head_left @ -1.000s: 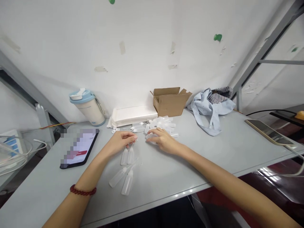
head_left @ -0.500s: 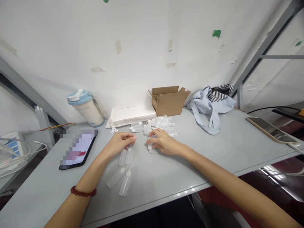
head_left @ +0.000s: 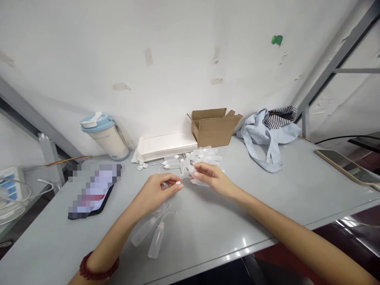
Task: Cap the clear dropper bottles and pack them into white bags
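Note:
My left hand [head_left: 162, 192] pinches a small white cap [head_left: 178, 183] between thumb and fingertips. Just right of it, my right hand [head_left: 212, 178] is closed around a clear squeeze bottle [head_left: 192, 170] with a thin bent spout tube that points toward the cap. Cap and spout look apart, though the tube's tip is hard to make out. Two more squeeze bottles [head_left: 156, 240] with long tubes lie nearer me, below my left hand, which partly covers others. Behind my hands is a pile of such bottles [head_left: 208, 154]. A few loose white caps [head_left: 140, 167] lie left of the pile.
A stack of white trays [head_left: 166, 144] and an open cardboard box [head_left: 215, 130] stand against the wall. To the left are a tumbler [head_left: 108, 138] and a phone [head_left: 97, 194]. A cloth bag [head_left: 264, 130] and another phone [head_left: 347, 166] lie right on the grey table [head_left: 237, 221].
My right hand has taken up a squeeze bottle and turned its spout toward the left. My left hand has moved right and slightly down, with the white cap now showing at its fingertips.

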`<state>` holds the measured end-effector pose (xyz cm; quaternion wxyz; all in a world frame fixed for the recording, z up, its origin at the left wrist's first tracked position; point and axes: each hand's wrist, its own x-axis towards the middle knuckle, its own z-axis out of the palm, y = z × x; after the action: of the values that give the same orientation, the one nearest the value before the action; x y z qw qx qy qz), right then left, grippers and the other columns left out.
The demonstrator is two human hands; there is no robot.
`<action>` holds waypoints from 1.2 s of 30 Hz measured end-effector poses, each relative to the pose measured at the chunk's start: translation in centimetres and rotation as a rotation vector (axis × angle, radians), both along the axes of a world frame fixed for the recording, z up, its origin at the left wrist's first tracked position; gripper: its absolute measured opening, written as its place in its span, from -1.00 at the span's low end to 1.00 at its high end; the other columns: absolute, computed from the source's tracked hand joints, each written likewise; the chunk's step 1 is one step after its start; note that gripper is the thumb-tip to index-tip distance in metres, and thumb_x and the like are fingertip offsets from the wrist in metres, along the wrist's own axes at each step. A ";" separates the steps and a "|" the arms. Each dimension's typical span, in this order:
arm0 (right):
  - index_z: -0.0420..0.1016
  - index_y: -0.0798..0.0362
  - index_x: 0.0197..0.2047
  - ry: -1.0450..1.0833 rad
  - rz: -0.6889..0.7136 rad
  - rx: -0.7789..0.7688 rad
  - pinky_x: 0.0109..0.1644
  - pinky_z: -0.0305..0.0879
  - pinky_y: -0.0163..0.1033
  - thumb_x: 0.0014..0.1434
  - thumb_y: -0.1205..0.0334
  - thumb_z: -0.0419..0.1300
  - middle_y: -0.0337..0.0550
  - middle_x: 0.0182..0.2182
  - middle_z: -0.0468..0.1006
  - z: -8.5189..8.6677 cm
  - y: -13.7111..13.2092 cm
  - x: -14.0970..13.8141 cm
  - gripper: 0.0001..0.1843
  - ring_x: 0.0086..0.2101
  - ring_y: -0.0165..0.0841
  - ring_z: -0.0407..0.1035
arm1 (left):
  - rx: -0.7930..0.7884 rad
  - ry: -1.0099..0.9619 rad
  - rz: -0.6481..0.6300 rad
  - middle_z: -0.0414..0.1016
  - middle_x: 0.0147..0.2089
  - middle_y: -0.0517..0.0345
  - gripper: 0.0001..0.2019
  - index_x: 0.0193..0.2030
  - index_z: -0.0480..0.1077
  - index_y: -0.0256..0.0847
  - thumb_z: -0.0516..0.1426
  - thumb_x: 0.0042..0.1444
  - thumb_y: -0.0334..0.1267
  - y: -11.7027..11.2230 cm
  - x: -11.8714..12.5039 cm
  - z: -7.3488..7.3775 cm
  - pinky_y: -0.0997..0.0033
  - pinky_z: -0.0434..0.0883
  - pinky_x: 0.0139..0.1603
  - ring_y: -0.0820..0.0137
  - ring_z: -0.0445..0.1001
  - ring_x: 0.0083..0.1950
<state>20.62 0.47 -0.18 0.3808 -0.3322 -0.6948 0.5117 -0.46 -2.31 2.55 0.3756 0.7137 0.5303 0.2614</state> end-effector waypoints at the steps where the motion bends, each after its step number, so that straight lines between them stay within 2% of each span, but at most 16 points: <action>1: 0.42 0.07 -0.16 0.036 0.008 -0.035 -0.08 0.26 -0.16 0.22 0.10 0.11 -0.14 -0.26 0.48 0.1 -0.1 0.0 -0.77 -0.22 -0.31 0.37 | 0.004 -0.012 -0.007 0.55 -0.26 0.12 -0.75 -0.26 0.51 -0.19 0.16 0.04 -0.07 -0.3 0.2 0.2 0.40 0.35 -0.26 0.31 0.46 -0.25; 4: 0.44 0.09 -0.18 0.079 0.027 -0.058 -0.08 0.26 -0.18 0.20 0.09 0.13 -0.15 -0.30 0.46 0.3 -0.4 -0.1 -0.76 -0.26 -0.35 0.37 | 0.046 -0.083 0.050 0.55 -0.27 0.13 -0.74 -0.26 0.52 -0.17 0.19 0.02 -0.05 -0.8 0.7 0.6 0.43 0.36 -0.29 0.33 0.45 -0.26; 6: 0.44 0.09 -0.18 0.096 0.055 -0.061 -0.17 0.30 -0.22 0.18 0.09 0.15 -0.14 -0.28 0.45 0.3 -0.6 -0.3 -0.75 -0.27 -0.36 0.37 | 0.076 -0.126 0.133 0.54 -0.27 0.13 -0.73 -0.25 0.52 -0.18 0.21 -0.01 -0.05 -0.8 0.8 0.7 0.45 0.35 -0.34 0.34 0.44 -0.30; 8: 0.45 0.09 -0.18 0.098 0.085 -0.066 -0.26 0.33 -0.26 0.16 0.11 0.17 -0.14 -0.29 0.45 0.2 -0.7 -0.5 -0.76 -0.29 -0.37 0.36 | 0.079 -0.152 0.163 0.54 -0.27 0.12 -0.72 -0.26 0.52 -0.19 0.22 -0.03 -0.05 -0.7 0.8 0.7 0.46 0.33 -0.38 0.36 0.42 -0.33; 12: 0.48 0.10 -0.22 0.063 0.123 -0.070 -0.34 0.36 -0.29 0.14 0.19 0.18 -0.16 -0.35 0.45 0.2 -1.1 -0.8 -0.82 -0.34 -0.40 0.34 | 0.035 -0.199 0.070 0.55 -0.30 0.11 -0.74 -0.30 0.54 -0.20 0.21 -0.01 -0.07 -0.4 0.7 0.5 0.48 0.34 -0.39 0.38 0.40 -0.36; 14: 0.48 0.09 -0.21 0.005 0.096 -0.008 -0.38 0.36 -0.31 0.16 0.23 0.17 -0.15 -0.32 0.47 0.0 -1.2 -0.9 -0.84 -0.35 -0.40 0.34 | 0.010 -0.199 0.044 0.56 -0.32 0.11 -0.75 -0.30 0.55 -0.21 0.19 0.00 -0.07 -0.3 0.8 0.3 0.47 0.34 -0.40 0.39 0.39 -0.40; 16: 0.48 0.09 -0.18 -0.099 0.027 0.175 -0.37 0.37 -0.28 0.18 0.26 0.16 -0.11 -0.28 0.50 -0.4 -1.2 -0.9 -0.85 -0.35 -0.38 0.36 | -0.012 -0.181 0.040 0.56 -0.33 0.11 -0.74 -0.32 0.55 -0.21 0.18 0.00 -0.06 -0.3 0.9 0.1 0.46 0.34 -0.42 0.42 0.36 -0.45; 19: 0.44 0.09 -0.11 -0.261 -0.061 0.630 -0.27 0.39 -0.20 0.24 0.34 0.06 -0.04 -0.27 0.50 -1.2 -1.3 -0.8 -0.81 -0.30 -0.33 0.38 | -0.056 -0.150 0.045 0.53 -0.40 0.14 -0.71 -0.35 0.54 -0.22 0.17 -0.01 -0.02 -0.3 1.0 -0.2 0.46 0.31 -0.48 0.46 0.30 -0.55; 21: 0.40 0.10 -0.08 -0.341 -0.093 0.876 -0.25 0.40 -0.21 0.27 0.42 -0.03 -0.02 -0.28 0.49 -1.7 -1.4 -0.8 -0.75 -0.29 -0.33 0.37 | -0.100 -0.140 0.041 0.44 -0.54 0.20 -0.69 -0.41 0.51 -0.23 0.17 -0.01 0.01 -0.3 1.1 -0.3 0.47 0.26 -0.54 0.49 0.25 -0.61; 23: 0.37 0.11 -0.07 -0.394 -0.127 1.010 -0.27 0.39 -0.25 0.26 0.48 -0.08 -0.03 -0.30 0.49 -1.9 -1.6 -0.8 -0.72 -0.30 -0.34 0.36 | -0.155 -0.154 0.041 0.29 -0.67 0.28 -0.67 -0.54 0.43 -0.24 0.17 -0.02 0.01 -0.3 1.1 -0.4 0.49 0.20 -0.58 0.51 0.20 -0.66; 26: 0.35 0.14 -0.10 -0.387 -0.137 1.075 -0.28 0.37 -0.26 0.26 0.48 -0.05 -0.02 -0.32 0.50 -1.9 -1.9 -0.9 -0.78 -0.31 -0.33 0.35 | -0.273 -0.225 0.034 0.18 -0.74 0.32 -0.60 -0.65 0.29 -0.23 0.17 -0.02 0.04 -0.3 1.0 -0.4 0.53 0.11 -0.66 0.55 0.13 -0.70; 28: 0.32 0.14 -0.12 -0.322 -0.127 1.004 -0.29 0.35 -0.27 0.25 0.43 -0.01 -0.03 -0.33 0.50 -1.9 -2.1 -1.0 -0.84 -0.33 -0.33 0.36 | -0.354 -0.255 0.015 0.18 -0.75 0.31 -0.58 -0.66 0.29 -0.24 0.14 -0.01 0.07 -0.3 0.9 -0.5 0.54 0.06 -0.70 0.56 0.09 -0.72; 30: 0.30 0.10 -0.16 -0.249 -0.132 0.816 -0.32 0.32 -0.28 0.24 0.38 0.04 -0.10 -0.36 0.48 -1.7 -2.2 -1.2 -0.90 -0.37 -0.36 0.35 | -0.375 -0.259 0.000 0.19 -0.76 0.30 -0.57 -0.65 0.31 -0.25 0.13 0.01 0.07 -0.3 0.9 -0.5 0.54 0.08 -0.70 0.56 0.10 -0.72; 33: 0.25 0.04 -0.25 -0.147 -0.133 0.379 -0.45 0.23 -0.35 0.19 0.31 0.09 -0.26 -0.48 0.42 -1.4 -2.2 -1.3 -0.95 -0.50 -0.44 0.29 | -0.267 -0.230 -0.009 0.27 -0.70 0.28 -0.64 -0.58 0.38 -0.26 0.15 0.03 0.00 -0.4 1.0 -0.6 0.52 0.22 -0.61 0.52 0.22 -0.66; 36: 0.16 0.01 -0.26 0.009 -0.049 -0.034 -0.58 0.13 -0.41 0.14 0.22 0.12 -0.38 -0.58 0.34 -1.0 -1.9 -1.2 -0.83 -0.61 -0.49 0.17 | -0.082 -0.160 -0.015 0.38 -0.57 0.22 -0.74 -0.44 0.48 -0.25 0.17 0.02 -0.07 -0.6 1.4 -0.8 0.48 0.29 -0.51 0.45 0.32 -0.55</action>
<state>19.39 -1.43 -1.16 0.3907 -0.3532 -0.6760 0.5154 0.94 -2.87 1.74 0.4478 0.6784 0.5035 0.2928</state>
